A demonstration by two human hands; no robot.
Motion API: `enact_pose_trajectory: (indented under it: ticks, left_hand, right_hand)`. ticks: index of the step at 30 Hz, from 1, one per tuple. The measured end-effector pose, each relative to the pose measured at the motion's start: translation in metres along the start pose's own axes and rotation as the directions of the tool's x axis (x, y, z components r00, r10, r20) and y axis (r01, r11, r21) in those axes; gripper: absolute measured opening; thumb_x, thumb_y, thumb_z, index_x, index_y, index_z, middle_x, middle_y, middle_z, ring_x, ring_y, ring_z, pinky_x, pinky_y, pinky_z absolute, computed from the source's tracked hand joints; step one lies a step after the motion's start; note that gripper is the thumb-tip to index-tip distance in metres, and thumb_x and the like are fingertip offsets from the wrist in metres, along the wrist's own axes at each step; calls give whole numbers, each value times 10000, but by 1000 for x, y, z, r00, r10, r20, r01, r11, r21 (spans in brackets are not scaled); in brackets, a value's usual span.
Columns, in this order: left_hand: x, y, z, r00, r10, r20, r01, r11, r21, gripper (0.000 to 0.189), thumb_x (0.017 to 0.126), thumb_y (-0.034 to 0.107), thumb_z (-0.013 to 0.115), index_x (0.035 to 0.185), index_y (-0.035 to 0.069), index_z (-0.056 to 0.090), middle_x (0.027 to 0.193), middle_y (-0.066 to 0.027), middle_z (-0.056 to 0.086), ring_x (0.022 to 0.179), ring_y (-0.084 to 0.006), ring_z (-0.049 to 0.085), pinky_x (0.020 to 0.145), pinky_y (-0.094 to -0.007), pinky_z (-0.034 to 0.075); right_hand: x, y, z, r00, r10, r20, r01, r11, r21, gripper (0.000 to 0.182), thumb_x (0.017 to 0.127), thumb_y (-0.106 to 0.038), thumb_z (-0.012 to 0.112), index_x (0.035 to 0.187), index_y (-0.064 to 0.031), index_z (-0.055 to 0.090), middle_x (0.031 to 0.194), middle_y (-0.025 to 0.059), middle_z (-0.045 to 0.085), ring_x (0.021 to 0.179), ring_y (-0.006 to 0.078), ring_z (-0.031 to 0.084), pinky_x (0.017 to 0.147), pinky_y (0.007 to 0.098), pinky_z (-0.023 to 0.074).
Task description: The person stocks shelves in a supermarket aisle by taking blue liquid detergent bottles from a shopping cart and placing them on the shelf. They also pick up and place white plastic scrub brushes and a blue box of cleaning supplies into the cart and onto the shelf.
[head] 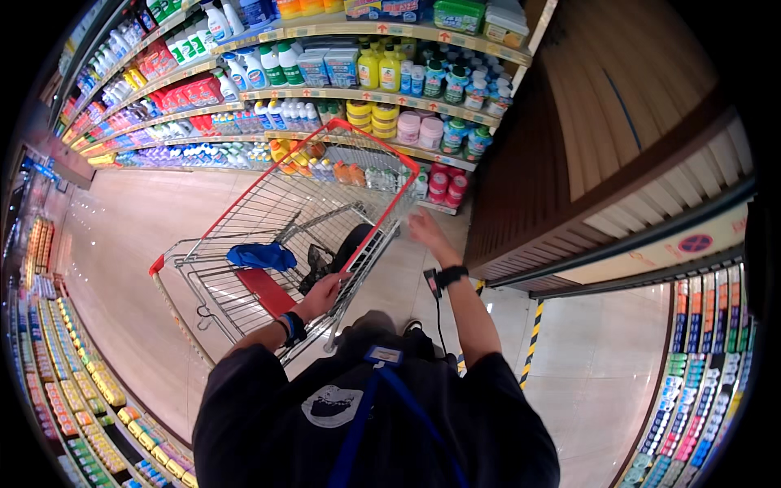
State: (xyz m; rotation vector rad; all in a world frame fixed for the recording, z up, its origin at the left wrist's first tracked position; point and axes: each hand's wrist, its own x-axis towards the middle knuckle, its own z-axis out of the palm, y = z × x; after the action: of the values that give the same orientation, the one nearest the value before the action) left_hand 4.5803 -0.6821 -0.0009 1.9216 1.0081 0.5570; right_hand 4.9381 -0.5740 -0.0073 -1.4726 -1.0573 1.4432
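A wire shopping cart [235, 210] with red rim trim stands at an angle before me. My left hand [320, 296] is on the cart's near side rail, its fingers curled at the red edge. My right hand [430, 232] is stretched forward beside the cart's far right corner; its fingertips are blurred, so whether they touch the cart is unclear. Inside the cart lie a blue cloth item [262, 256], a crumpled black bag [317, 265] and a dark rounded thing [354, 244] partly hidden by the side wires. A red panel [265, 291] sits at the cart's handle end.
Shelves [329, 93] of cleaning products, with yellow bottles [378, 67] and pink tubs [418, 131], rise beyond the cart. A brown slatted structure [525, 152] stands right of them. Black-and-yellow tape [532, 341] marks the tiled floor [134, 244]. More stocked shelves [79, 390] curve along the left.
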Motion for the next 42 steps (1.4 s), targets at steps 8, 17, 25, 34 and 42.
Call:
enact_pose_trajectory:
  ticks: [8,17,25,34,42]
  left_hand:
    - [-2,9,8,994,-111,-1,111,991,-71,462,967,-52,495,1406,75,561,1277,-211,588,1214,-396,590,1037,-409,475]
    - [89,-25,-42,753,-203,626,90,974,208,450,968,360,643,1329,97,592,1305,-227,582,1097,-453,649,927,-495,534]
    - [441,173,-133,948,228,223,-294,895,337,401,976,202,628,1335,35,562,1280,-219,620,1134,-428,617,956,-460,522]
    - [677,298,-187,610,735,-296,-488,642,591,729,841,157,790,1473,29,449,1478,-203,488,1354,-437,475,1089,-459,458]
    - [715,316,-203,761,618,-197,-331,631,702,767,689,220,892,1360,81,547,1185,-139,547,1028,-368,554,916,-447,513]
  right_hand:
    - [136,30,5,997,-9,78,50,836,-546,769,957,-383,671,1501,34,322,1165,339,659,1104,474,644,934,486,525]
    - [149,-80,-111,899,-129,418,251,935,-252,394,1024,-241,620,1349,-26,566,1162,163,698,1094,231,656,940,361,518]
    - [143,-373,-233,446,-806,-390,429,575,-697,407,950,-53,663,1344,-32,563,1288,167,613,1178,328,616,989,419,496]
    - [223,-461,-244,377,-923,72,423,102,-900,572,925,-239,749,1424,-73,524,1551,189,434,1478,405,355,1187,525,337]
    - [289,-552,-296,670,-663,333,487,54,-872,458,1004,-310,625,1377,-58,540,1289,233,597,1203,449,588,1012,499,490]
